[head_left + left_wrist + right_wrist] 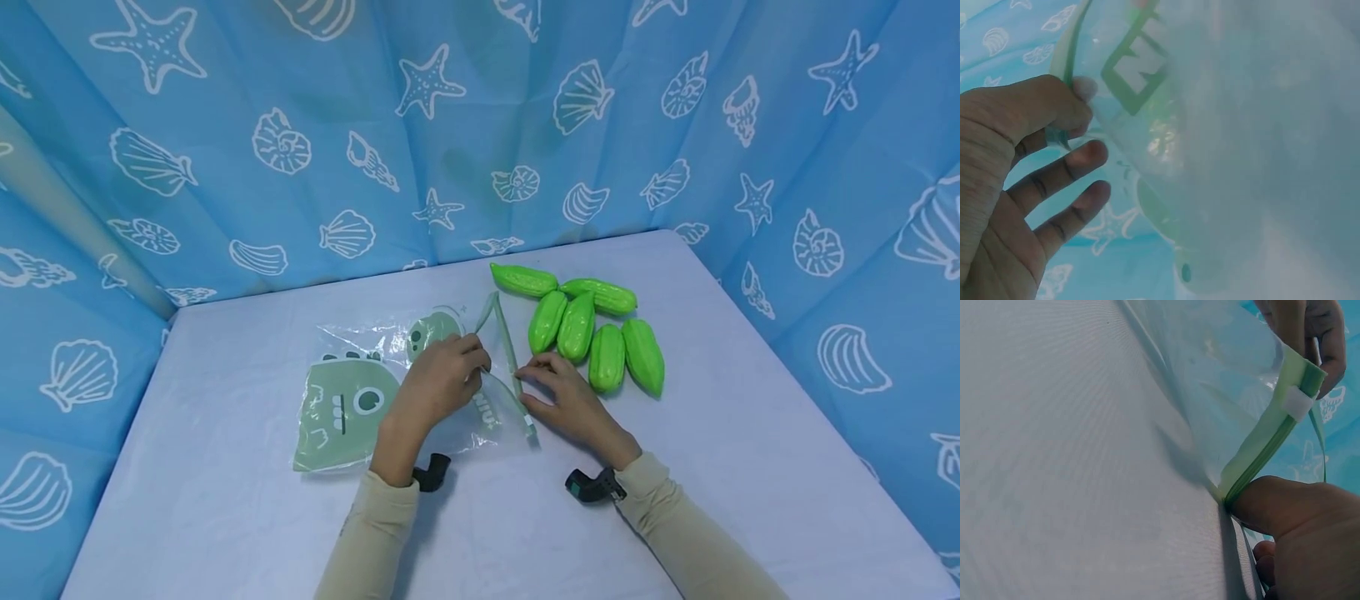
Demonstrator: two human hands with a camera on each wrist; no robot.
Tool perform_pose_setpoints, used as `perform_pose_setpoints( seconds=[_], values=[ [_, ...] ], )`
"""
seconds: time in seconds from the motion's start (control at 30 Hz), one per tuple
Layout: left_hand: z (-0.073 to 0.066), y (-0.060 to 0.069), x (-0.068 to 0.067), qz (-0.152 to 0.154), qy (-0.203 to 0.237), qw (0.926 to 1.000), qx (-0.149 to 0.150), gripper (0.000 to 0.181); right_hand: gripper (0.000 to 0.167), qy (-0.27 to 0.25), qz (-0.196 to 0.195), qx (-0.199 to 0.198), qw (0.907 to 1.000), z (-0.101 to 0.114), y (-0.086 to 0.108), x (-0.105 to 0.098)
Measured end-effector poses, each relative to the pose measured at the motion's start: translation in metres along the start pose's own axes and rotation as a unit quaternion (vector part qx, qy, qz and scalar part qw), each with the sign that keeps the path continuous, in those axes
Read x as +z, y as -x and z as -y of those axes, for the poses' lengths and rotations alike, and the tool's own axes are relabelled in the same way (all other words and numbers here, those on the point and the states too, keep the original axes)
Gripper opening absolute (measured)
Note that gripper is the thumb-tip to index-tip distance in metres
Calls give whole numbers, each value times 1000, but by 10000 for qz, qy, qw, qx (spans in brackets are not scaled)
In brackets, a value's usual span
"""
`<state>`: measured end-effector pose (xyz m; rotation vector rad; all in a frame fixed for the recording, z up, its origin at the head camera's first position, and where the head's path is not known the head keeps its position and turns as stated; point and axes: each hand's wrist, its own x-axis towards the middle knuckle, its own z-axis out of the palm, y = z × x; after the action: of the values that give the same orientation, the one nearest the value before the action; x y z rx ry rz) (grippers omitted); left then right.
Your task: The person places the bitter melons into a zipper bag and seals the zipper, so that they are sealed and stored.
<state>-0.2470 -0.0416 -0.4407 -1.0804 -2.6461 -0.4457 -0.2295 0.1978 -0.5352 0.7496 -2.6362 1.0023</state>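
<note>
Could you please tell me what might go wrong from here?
The thin bag looks limp, so its mouth could fold shut if the left hand loses its pinch on one edge.

The right hand, at the other edge, is close to the six gourds and might nudge them.

The white slider sits near one end of the zip; pulling the edges hard apart could strain it there.

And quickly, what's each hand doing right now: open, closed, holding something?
Left hand: closed, pinching the green edge of the clear bag.
Right hand: closed, pinching that edge too.
</note>
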Motion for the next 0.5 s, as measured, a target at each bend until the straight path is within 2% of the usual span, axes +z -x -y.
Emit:
perform_pose_setpoints(
  seconds=[0.13,0.3,0.5],
  values=[
    [0,0,-11,-132,17,9999,31,16,35,-18,-65,25,10000,0,-2,-2],
    [-1,8,-24,-223,90,9997,-12,18,33,-95,24,137,9999,0,0,1],
    [-3,10,-31,-182,208,9996,-50,17,30,-73,-28,120,9999,0,1,2]
  ],
)
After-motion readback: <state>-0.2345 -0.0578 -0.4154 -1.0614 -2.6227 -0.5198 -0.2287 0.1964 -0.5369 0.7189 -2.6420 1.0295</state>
